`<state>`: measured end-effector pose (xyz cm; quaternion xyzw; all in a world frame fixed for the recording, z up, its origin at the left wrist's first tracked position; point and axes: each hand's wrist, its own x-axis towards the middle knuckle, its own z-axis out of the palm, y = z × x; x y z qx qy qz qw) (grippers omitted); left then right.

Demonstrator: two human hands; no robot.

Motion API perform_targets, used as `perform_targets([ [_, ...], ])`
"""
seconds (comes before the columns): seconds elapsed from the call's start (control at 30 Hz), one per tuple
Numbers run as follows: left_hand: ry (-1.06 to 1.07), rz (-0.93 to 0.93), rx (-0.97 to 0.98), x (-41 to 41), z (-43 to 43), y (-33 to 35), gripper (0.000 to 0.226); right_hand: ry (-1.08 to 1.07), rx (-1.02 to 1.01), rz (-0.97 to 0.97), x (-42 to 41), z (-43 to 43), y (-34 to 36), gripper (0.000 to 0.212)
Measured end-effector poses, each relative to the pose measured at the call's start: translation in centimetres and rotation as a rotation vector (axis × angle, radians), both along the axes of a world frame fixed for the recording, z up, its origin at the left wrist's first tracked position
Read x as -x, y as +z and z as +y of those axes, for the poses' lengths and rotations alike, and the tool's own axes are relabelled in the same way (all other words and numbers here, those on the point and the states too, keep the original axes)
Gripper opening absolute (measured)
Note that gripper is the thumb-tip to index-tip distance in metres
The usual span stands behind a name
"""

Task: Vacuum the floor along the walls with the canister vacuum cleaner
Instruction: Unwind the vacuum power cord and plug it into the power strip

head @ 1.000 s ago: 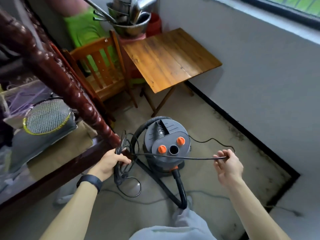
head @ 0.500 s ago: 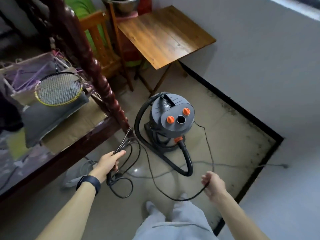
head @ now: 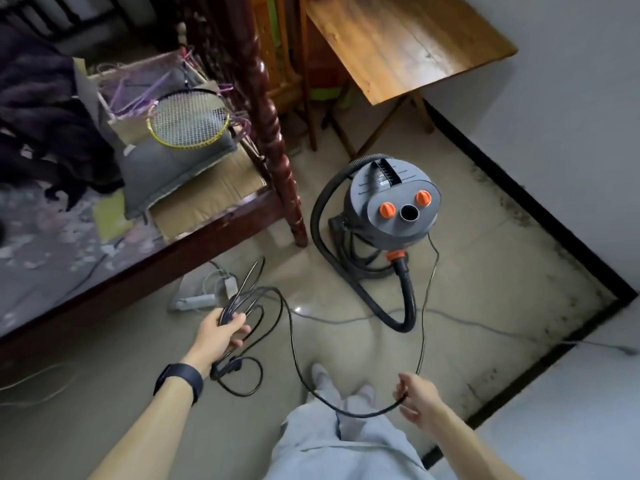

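Observation:
A grey canister vacuum (head: 393, 206) with two orange knobs stands on the tiled floor near the bed post. Its black ribbed hose (head: 408, 299) loops around the body and lies on the floor in front. My left hand (head: 221, 332) grips a bundle of coiled black power cord (head: 242, 299), with the plug hanging below it. My right hand (head: 417, 396) pinches a single strand of the same cord (head: 294, 344), which sags in a loop between the hands and runs up to the vacuum.
A dark wooden bed (head: 166, 258) with a turned post (head: 277, 150) fills the left, piled with a badminton racket (head: 188, 124) and cardboard. A folding wooden table (head: 408, 43) and chair stand at the back. A power strip (head: 197, 299) lies by the bed. Black skirting (head: 519, 188) edges the white walls.
I have stepped back from the vacuum. My right hand has drawn the cord down and toward me, so a longer slack loop hangs between the hands. The left hand keeps the coil.

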<state>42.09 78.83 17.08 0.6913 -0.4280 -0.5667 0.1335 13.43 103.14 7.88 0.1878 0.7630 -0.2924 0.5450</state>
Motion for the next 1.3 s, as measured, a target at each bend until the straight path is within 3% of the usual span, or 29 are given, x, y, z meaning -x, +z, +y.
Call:
perform_targets([
  [0.2, -0.107, -0.055, -0.055, -0.4, 3.3, -2.8, 0.009, -0.205, -0.156, 0.104, 1.9, 5.7, -2.9, 0.011],
  [0.4, -0.411, -0.052, -0.211, 4.5, 6.3, -8.7, 0.006, -0.34, -0.061, 0.008, -0.3, 4.0, -8.9, 0.013],
  [0.57, -0.768, -0.023, -0.396, 9.4, 8.3, -15.0, 0.013, -0.453, 0.109, -0.211, -4.4, 0.2, -13.5, 0.056],
  [0.63, -0.865, -0.02, -0.436, 9.8, 8.7, -17.4, 0.009, -0.493, 0.148, -0.265, -5.8, -0.8, -15.2, 0.061],
  [0.83, -1.124, -0.015, -0.487, 7.9, 8.2, -20.9, 0.019, -0.576, 0.295, -0.358, -9.8, -2.8, -16.2, 0.028],
  [0.93, -1.056, -0.024, -0.5, 6.3, 8.1, -21.1, 0.018, -0.697, 0.323, -0.309, -11.7, -3.3, -16.8, 0.014],
  [1.03, -1.028, -0.052, -0.396, 4.3, 8.2, -22.0, 0.019, -0.75, 0.256, -0.251, -13.5, -2.9, -17.4, 0.006],
  [1.13, -1.009, -0.139, -0.257, 2.6, 8.3, -23.3, 0.022, -0.689, 0.2, -0.221, -14.8, -1.7, -18.4, 0.02],
  [1.3, -0.403, -0.062, -0.243, 0.1, 6.4, -24.2, 0.018, -0.677, 0.15, -0.118, -16.2, 0.8, -21.1, 0.009],
])
